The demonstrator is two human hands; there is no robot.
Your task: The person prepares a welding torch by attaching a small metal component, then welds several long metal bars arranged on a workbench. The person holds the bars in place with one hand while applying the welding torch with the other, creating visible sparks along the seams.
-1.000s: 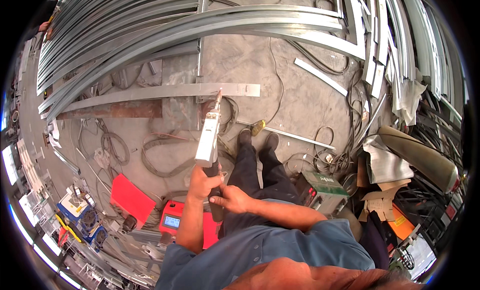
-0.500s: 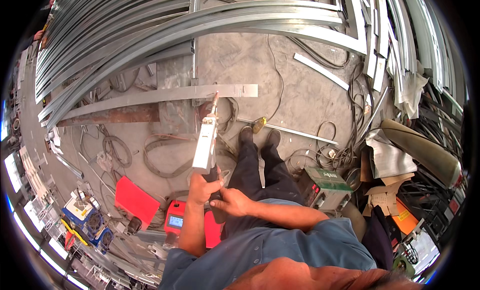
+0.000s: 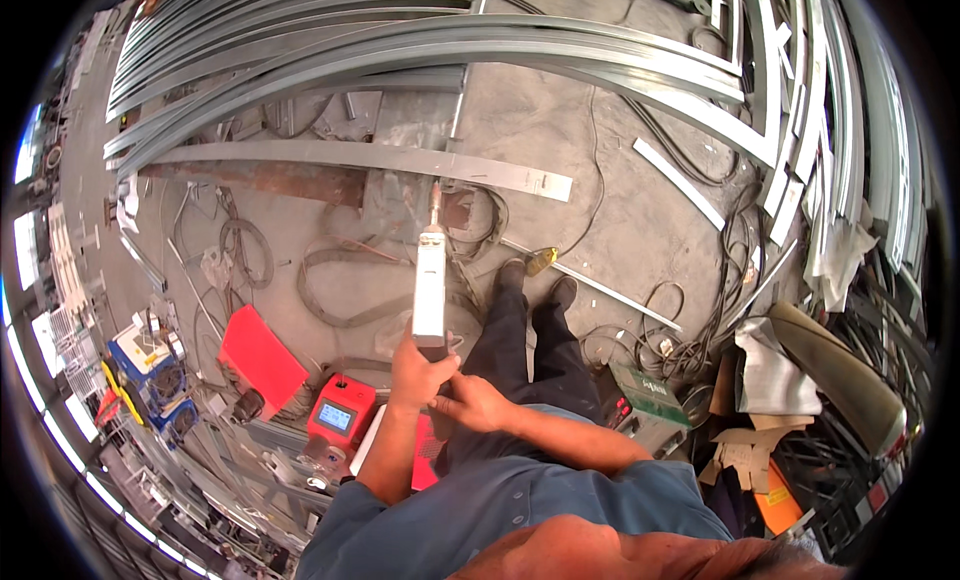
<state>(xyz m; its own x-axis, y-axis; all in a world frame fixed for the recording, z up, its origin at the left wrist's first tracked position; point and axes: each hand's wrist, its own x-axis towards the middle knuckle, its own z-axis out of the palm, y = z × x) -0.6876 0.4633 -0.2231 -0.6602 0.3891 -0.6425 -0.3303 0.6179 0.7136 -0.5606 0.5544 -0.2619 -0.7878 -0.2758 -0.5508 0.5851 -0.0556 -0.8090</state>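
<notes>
The handheld tool with a boxy silver-white body (image 3: 430, 288) and a narrow copper-coloured nozzle (image 3: 435, 208) is located in front of the person's torso, nozzle directed away from the body. The left hand (image 3: 416, 374) is wrapped around the black grip (image 3: 434, 353) at the rear of the tool. The right hand (image 3: 476, 403) is curled just behind the left hand, close against it; whether its fingers grip the tool cannot be told.

The nozzle tip is positioned at the near edge of a long, flat, silver-grey metal strip (image 3: 500, 172); contact between the two cannot be confirmed. The strip runs crosswise, above a rust-brown metal piece (image 3: 290, 180) in this view. Beyond the strip lies a stack of long silver metal profiles (image 3: 300, 25).

A small yellow object (image 3: 541, 261) is located beside the dark shoes (image 3: 512, 272), near a thin, pale rod (image 3: 622, 302) on the grey concrete floor (image 3: 530, 110). To the left of the hands are a red box with a lit blue screen (image 3: 339, 416) and a tilted red panel (image 3: 262, 362). To the right is a green-topped, box-shaped unit (image 3: 645, 390), with dark tangled cables (image 3: 735, 280) beyond it.
</notes>
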